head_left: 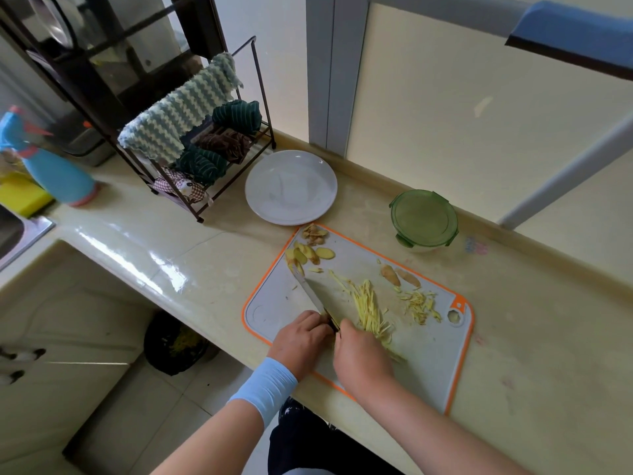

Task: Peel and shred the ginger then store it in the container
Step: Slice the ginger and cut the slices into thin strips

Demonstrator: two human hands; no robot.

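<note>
Resting on the cutting board (431,351): left hand (301,341), closed around the knife (310,291) handle, blade lying flat toward the ginger slices (308,255); right hand (359,358), fingers curled down onto the near end of the shredded ginger (370,308), grip cannot be told. Peelings (313,233) at the board's far corner. Lidded green container (424,218) beyond the board, beside a white plate (291,186).

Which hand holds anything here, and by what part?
The left hand holds the knife by its dark handle, blade pointing away over the cutting board. The right hand rests on the shredded ginger; whether it grips any cannot be told.
</note>
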